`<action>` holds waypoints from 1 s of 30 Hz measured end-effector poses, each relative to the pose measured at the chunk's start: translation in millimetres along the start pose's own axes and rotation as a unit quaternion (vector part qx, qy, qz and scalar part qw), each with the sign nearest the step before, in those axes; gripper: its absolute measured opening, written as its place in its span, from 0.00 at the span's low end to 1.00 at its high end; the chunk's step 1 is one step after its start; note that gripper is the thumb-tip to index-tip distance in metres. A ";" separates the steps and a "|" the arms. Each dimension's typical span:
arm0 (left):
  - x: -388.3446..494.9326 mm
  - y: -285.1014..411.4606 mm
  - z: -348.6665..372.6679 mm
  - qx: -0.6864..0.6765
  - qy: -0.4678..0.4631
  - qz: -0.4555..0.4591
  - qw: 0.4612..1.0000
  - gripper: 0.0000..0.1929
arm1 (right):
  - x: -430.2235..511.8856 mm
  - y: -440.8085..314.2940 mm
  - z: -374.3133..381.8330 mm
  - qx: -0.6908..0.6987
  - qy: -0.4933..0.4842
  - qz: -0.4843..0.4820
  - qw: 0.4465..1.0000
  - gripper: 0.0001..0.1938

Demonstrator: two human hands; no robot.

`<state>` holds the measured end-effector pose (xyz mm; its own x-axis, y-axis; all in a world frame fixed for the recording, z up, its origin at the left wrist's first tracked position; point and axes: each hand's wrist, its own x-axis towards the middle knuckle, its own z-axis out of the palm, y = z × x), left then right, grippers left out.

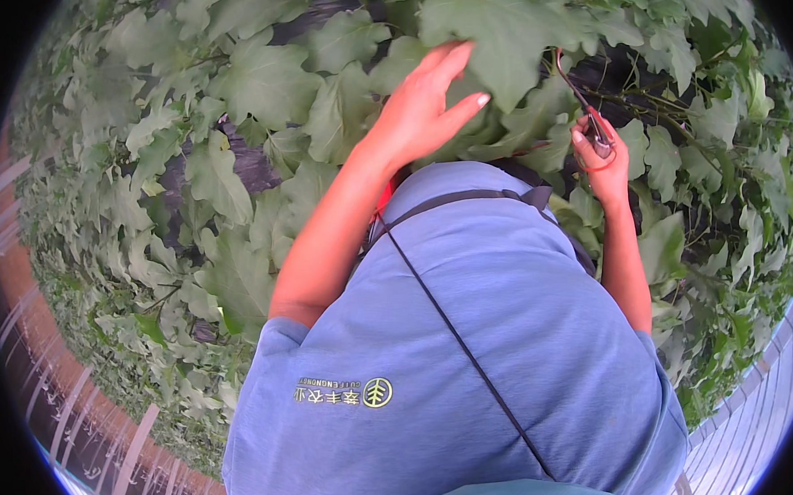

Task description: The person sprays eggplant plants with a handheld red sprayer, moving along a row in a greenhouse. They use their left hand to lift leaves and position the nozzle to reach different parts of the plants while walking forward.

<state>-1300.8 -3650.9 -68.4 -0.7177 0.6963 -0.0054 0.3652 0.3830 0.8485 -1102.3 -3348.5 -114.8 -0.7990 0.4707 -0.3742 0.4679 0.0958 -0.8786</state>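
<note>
My left hand point(431, 105) reaches in among broad lobed leaves, its fingers spread and the thumb apart, with nothing seen between them. A large green leaf point(492, 34) lies just beyond and beside its fingertips. My right hand point(603, 154) is closed around red-handled pruning scissors point(598, 127), whose slim blades point up and away among the leaves. A thin red loop hangs by the fingers of that hand. Whether the blades are apart cannot be told. Green stems point(646, 102) run to the right of the scissors.
Dense leafy plants surround me on both sides. Dark plastic ground film point(246, 159) shows between leaves. A red object point(387, 196) is at my waist, partly hidden. Brown soil and pale strips point(133, 452) lie at the lower left; a ribbed translucent wall point(751, 400) curves at the lower right.
</note>
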 end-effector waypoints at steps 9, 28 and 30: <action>52.8 11.7 -93.5 -0.089 0.003 0.095 0.991 0.49 | 58.2 -34.9 150.6 0.206 -0.005 0.056 0.977 0.23; 91.8 35.1 -85.3 0.112 0.045 0.175 0.977 0.55 | 133.5 114.7 133.9 -0.037 0.163 0.033 0.985 0.25; 104.7 37.9 -96.5 0.105 0.065 0.168 0.978 0.55 | 141.3 117.0 130.7 -0.033 0.161 0.018 0.986 0.25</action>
<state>-1419.3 -3622.0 14.3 -0.6008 0.7263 0.3338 0.6967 0.2711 0.6641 -1209.8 -3385.4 -309.3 -0.6246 0.7283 -0.2821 0.5265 0.1259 -0.8408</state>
